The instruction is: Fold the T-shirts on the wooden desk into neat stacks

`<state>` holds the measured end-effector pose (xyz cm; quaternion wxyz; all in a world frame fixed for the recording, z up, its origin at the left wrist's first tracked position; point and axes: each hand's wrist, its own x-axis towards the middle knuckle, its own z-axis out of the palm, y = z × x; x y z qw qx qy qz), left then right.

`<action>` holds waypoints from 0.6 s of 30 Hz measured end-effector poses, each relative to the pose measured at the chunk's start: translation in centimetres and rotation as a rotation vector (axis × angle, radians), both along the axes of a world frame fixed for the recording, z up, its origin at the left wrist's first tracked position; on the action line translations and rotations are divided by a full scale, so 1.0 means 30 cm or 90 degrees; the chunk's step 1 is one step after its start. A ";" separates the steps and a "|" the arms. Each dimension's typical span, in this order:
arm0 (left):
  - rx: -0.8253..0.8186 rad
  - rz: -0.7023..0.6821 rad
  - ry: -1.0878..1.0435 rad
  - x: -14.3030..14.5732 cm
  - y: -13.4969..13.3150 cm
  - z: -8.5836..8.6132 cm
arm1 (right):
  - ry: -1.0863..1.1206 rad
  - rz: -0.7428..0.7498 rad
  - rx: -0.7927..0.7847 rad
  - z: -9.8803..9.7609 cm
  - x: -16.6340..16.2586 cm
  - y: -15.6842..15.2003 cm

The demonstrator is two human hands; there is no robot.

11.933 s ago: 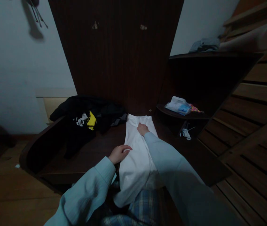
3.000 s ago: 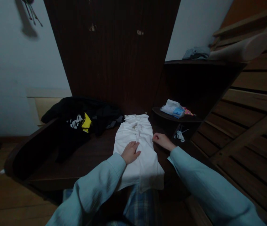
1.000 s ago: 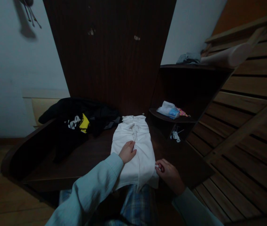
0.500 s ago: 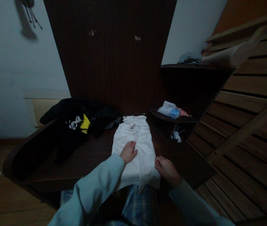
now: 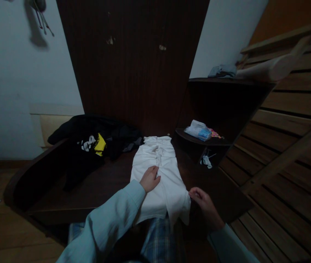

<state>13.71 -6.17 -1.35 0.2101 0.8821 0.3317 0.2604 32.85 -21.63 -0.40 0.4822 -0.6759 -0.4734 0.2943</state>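
Observation:
A white garment (image 5: 162, 171) lies lengthwise on a dark wooden surface (image 5: 100, 182), its near end hanging over the edge toward my lap. My left hand (image 5: 149, 179) rests flat on the middle of the cloth, fingers stretched out. My right hand (image 5: 204, 204) is at the garment's near right corner, its fingers pinched on the hem. Both arms wear light blue sleeves.
A black garment with a yellow and white print (image 5: 95, 142) is heaped at the left. A small shelf (image 5: 202, 140) at the right holds a white and blue packet (image 5: 199, 130). A dark wardrobe door (image 5: 133, 69) stands behind. Wooden slats (image 5: 287, 146) run along the right.
My right hand has moved from the garment's right side down to its near right corner and pulled that corner outward. My left hand has stayed pressed on the cloth.

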 end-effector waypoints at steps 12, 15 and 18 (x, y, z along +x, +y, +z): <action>-0.086 0.035 -0.096 0.004 0.013 0.005 | 0.021 -0.072 0.070 -0.036 -0.036 -0.015; -0.098 0.030 -0.084 0.002 0.011 0.007 | -0.131 -0.085 0.047 -0.015 -0.053 -0.026; -0.106 0.023 -0.082 0.000 0.010 0.010 | -0.265 -0.061 0.053 -0.004 -0.065 -0.030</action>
